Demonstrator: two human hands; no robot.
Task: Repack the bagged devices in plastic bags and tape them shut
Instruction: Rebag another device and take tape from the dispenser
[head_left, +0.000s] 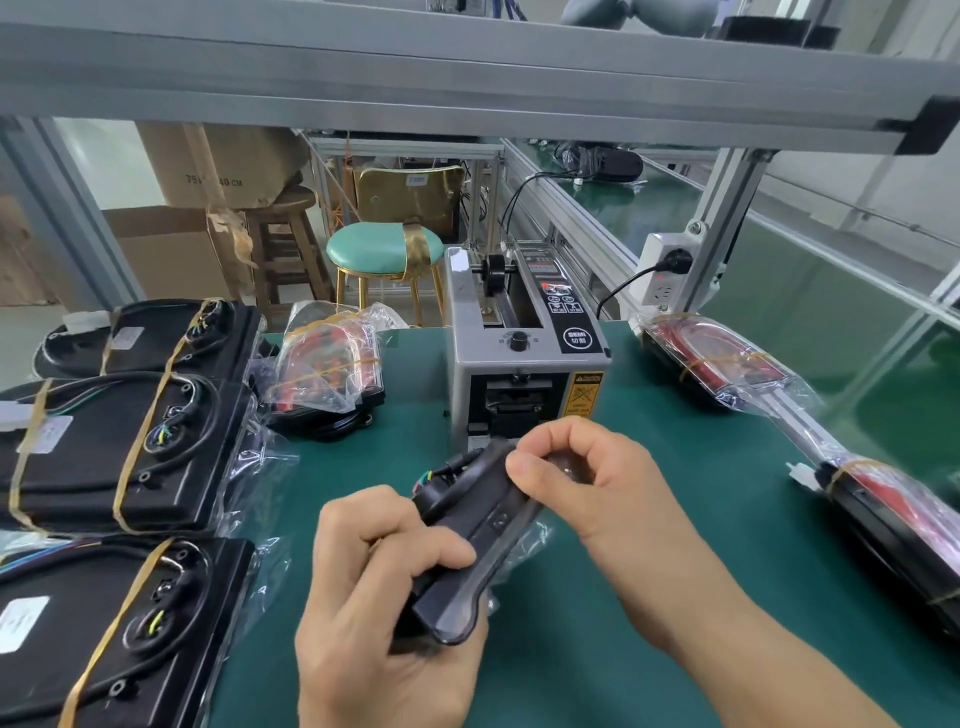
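Observation:
A black device (470, 540) in a clear plastic bag is held on edge above the green mat, short coloured wires showing at its far end. My left hand (384, 597) grips its near end from the left. My right hand (587, 478) pinches the bag at the device's far top edge, just in front of the outlet of the grey tape dispenser (519, 353). I cannot make out any tape in the fingers.
Several black devices (124, 452) bound with rubber bands lie in bags along the left. A bagged red-lensed device (324, 364) sits left of the dispenser, and two more (722, 358) (893, 525) lie along the right rail. A teal stool (374, 249) stands beyond the bench.

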